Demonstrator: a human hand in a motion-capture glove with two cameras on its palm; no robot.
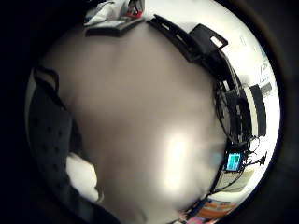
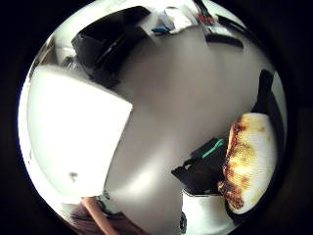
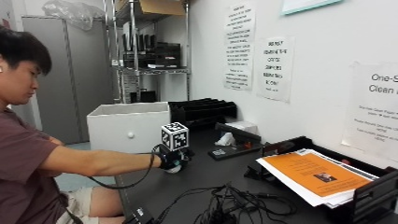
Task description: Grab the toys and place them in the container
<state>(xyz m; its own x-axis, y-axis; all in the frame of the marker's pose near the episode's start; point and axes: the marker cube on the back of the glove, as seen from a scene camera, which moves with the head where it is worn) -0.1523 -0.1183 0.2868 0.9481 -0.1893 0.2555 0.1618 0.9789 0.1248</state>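
My gloved right hand (image 3: 169,158) hovers just above the dark table (image 3: 205,179), a little in front of the white container (image 3: 127,127). Its fingers curl round a pale toy (image 3: 174,168) that shows under the glove. In the thumb side palm view that toy (image 2: 247,161) is white with toasted brown patches and sits close against the palm. The white container (image 2: 73,137) fills the other side of that view, its open top hidden. The little finger side palm view shows only bare table (image 1: 140,116) and the glove's edge (image 1: 46,135).
Black file trays (image 3: 202,111) stand against the wall behind the container. A black tray of orange and white papers (image 3: 317,177) sits at the right. Loose cables (image 3: 230,205) lie on the near table. A black desk item and crumpled white paper (image 3: 227,140) lie mid-table.
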